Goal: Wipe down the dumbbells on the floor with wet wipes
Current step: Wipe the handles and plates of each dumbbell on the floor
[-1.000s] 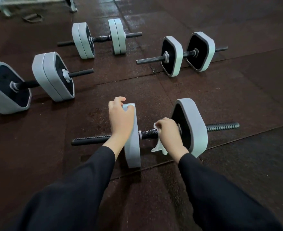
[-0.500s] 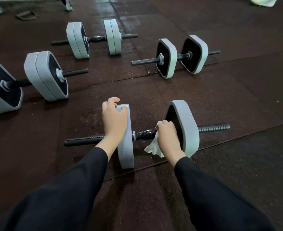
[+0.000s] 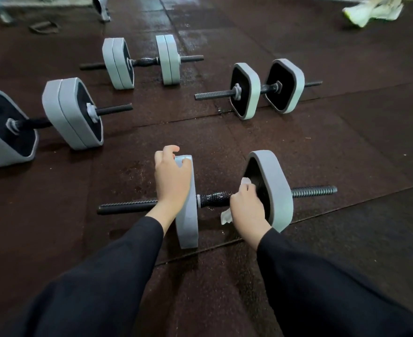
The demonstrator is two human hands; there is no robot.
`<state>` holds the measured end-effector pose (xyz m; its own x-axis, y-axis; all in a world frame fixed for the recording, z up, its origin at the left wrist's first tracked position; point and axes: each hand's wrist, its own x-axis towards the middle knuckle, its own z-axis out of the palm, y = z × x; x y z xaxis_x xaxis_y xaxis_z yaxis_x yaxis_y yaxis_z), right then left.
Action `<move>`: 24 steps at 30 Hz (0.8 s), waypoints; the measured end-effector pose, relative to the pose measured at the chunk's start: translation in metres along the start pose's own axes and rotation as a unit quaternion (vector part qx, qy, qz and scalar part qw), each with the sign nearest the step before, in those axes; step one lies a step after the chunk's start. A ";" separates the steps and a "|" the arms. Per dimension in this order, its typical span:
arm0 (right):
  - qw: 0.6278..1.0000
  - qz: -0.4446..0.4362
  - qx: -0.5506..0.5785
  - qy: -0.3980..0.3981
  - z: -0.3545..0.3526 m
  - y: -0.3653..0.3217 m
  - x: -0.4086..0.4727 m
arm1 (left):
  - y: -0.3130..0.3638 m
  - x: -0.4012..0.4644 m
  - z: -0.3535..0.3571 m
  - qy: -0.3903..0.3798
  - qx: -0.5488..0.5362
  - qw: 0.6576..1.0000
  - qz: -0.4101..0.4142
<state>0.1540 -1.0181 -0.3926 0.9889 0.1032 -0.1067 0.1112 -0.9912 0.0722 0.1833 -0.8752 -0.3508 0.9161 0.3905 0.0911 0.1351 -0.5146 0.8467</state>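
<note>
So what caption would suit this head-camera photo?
Left hand steadies the nearest dumbbell while the right hand wipes it with a wet wipe.

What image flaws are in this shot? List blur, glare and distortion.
Head view: wide-angle lens bends the floor seams and stretches the edges; the pale cloth at top right is motion-smeared; wet handle and floor patches glint; right hand and wipe slightly soft.
</note>
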 end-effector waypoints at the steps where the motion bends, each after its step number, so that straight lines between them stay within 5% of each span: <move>1: 1.000 -0.004 -0.019 0.001 0.001 0.001 -0.005 | 0.000 0.000 0.000 0.001 0.001 1.000 0.001; 17: 0.981 -0.112 -0.033 0.154 0.027 0.013 0.000 | 0.000 0.003 0.001 0.000 0.011 1.000 0.003; 24: 0.969 -0.221 0.040 0.108 0.022 -0.002 0.009 | 0.001 0.003 0.001 -0.001 0.017 1.000 0.003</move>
<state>0.1605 -1.0174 -0.4153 0.8453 0.5249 0.1003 0.5284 -0.8489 -0.0108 0.1861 -0.8753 -0.3506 0.9174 0.3862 0.0956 0.1420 -0.5422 0.8282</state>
